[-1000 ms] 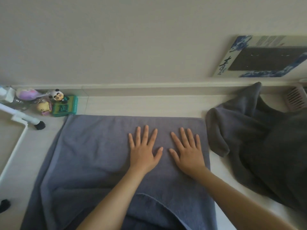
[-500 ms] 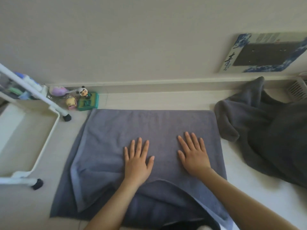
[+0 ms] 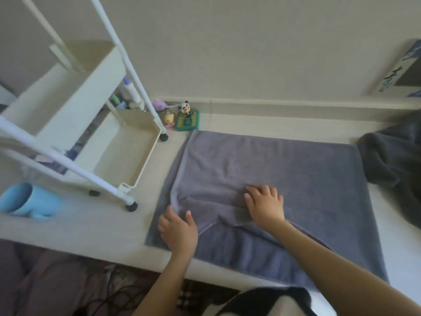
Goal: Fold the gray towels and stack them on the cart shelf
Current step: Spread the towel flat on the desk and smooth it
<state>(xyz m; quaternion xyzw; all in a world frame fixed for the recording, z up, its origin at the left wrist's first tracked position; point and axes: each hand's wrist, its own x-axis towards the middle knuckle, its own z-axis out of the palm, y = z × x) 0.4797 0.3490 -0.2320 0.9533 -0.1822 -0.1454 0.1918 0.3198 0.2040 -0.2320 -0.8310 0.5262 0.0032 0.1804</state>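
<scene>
A blue-gray towel (image 3: 284,165) lies spread on the pale table, its near part folded over with a crease across the middle. My left hand (image 3: 178,229) is at the towel's left front, thumb and fingers curled round the folded left edge. My right hand (image 3: 265,205) rests on the crease near the towel's middle, fingers bent and tips pressing the cloth. A darker gray towel (image 3: 394,160) lies crumpled at the right edge. The white cart (image 3: 141,94) stands at the left, its cream lower shelf tray (image 3: 145,160) holding nothing.
Small toy figures, one a panda on a green base (image 3: 188,115), sit by the wall behind the towel. A light blue cup (image 3: 27,199) lies left of the cart. A blue-patterned box (image 3: 407,71) leans on the wall at right. The table's front edge is close.
The view has swung left, bringing the cart and blue cup into sight. Both hands slid left and nearer across the towel; the left went from lying flat to curling at the towel's left edge.
</scene>
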